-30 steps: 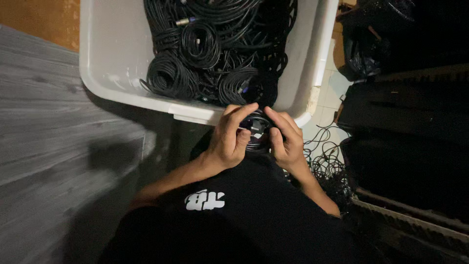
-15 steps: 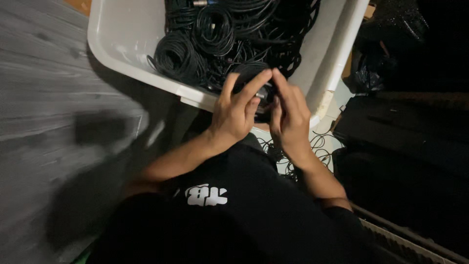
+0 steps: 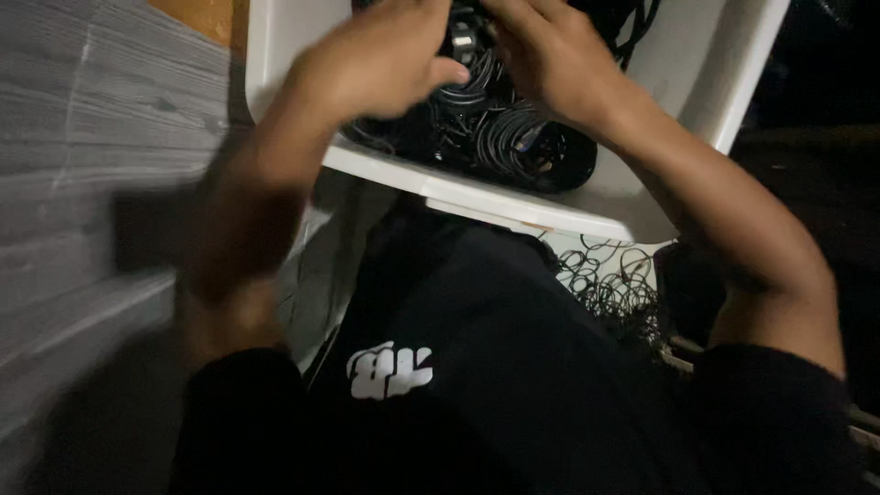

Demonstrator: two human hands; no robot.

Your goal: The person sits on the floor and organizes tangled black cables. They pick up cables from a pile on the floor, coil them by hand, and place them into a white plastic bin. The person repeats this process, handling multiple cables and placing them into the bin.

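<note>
Both my hands are reaching out over a white plastic bin [image 3: 477,197] that is full of coiled black cables [image 3: 522,147]. My left hand [image 3: 376,55] and my right hand [image 3: 550,55] close from either side on a small coiled black cable [image 3: 466,64] with a silver plug, held just above the other coils inside the bin. The view is blurred by motion, and the top of both hands is cut off by the frame edge.
A grey wood-plank floor [image 3: 82,137] lies to the left. A tangle of loose thin black wire [image 3: 605,284] lies on the floor by the bin's near edge. My black clothing with a white emblem [image 3: 390,371] fills the bottom. Dark gear stands at right.
Both hands have carried the coiled cable forward from in front of the bin's near rim to over the coils inside it. The camera has tipped forward too.
</note>
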